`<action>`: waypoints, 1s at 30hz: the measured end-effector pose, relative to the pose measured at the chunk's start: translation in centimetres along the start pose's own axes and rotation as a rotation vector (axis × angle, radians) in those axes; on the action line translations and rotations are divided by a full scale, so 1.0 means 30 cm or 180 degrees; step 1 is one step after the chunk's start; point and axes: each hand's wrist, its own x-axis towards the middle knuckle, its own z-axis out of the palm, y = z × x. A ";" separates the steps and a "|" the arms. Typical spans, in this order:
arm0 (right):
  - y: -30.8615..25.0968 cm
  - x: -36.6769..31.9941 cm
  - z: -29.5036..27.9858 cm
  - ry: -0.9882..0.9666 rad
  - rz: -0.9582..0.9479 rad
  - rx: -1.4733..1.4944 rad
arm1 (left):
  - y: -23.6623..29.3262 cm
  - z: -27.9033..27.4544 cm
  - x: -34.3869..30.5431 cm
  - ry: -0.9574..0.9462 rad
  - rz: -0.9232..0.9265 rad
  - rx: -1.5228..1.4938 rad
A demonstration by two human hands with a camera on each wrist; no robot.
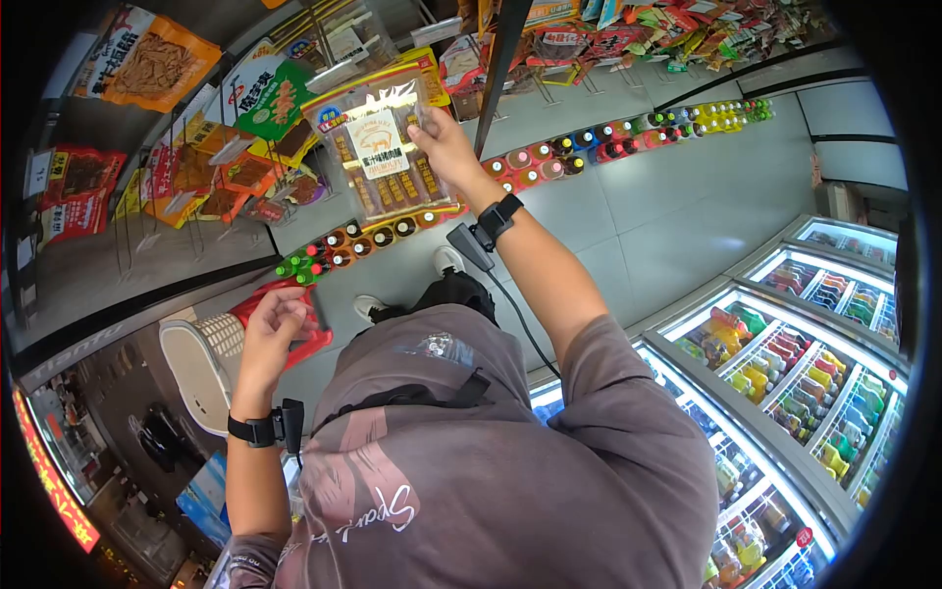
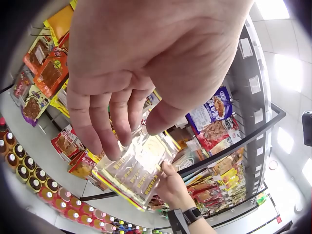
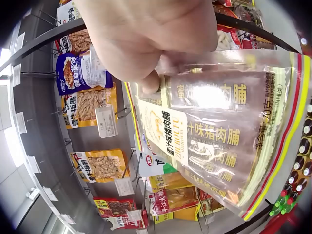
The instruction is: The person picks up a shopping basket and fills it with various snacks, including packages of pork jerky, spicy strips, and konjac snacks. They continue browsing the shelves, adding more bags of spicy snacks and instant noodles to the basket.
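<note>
A clear snack package (image 1: 385,162) with a white label and yellow-red edging is pinched at its side by my right hand (image 1: 449,149), in front of the hanging snacks. The right wrist view shows the package (image 3: 219,122) filling the right side, the thumb on its front beside the label and the other fingers mostly hidden. Away from the package, my left hand (image 1: 272,332) is raised above a red basket (image 1: 312,339), its fingers loosely bent and holding nothing. In the left wrist view that hand (image 2: 151,63) hangs in front of the camera, the package beyond it.
Snack bags (image 1: 162,59) hang on rack hooks ahead. Rows of bottles (image 1: 383,237) stand on the floor beneath the rack. A beige perforated basket (image 1: 196,368) is at the left, and lit drink coolers (image 1: 785,363) are at the right. A dark post (image 1: 502,69) rises near my right hand.
</note>
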 end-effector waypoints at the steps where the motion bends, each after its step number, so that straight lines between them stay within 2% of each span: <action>1: -0.013 0.014 0.009 0.0080 -0.0077 -0.0119 | 0.000 -0.003 0.000 -0.0017 -0.0011 0.0022; 9: -0.054 0.000 0.012 0.0006 0.0082 0.0429 | -0.017 0.011 0.004 0.0003 -0.0072 0.0032; 23: -0.063 0.177 0.046 0.0024 0.0161 -0.0044 | -0.098 -0.007 -0.026 0.0098 -0.0203 -0.0246; 25: -0.037 0.236 0.050 0.0331 -0.0016 -0.0283 | -0.113 -0.012 -0.038 0.0138 -0.0235 -0.0269; 27: -0.029 0.295 0.054 0.0324 -0.0108 -0.0116 | -0.123 -0.009 -0.062 0.0179 -0.0286 -0.0320; 30: 0.011 0.438 0.044 0.0469 -0.0361 -0.0794 | -0.170 -0.031 -0.089 0.0252 -0.0302 -0.0452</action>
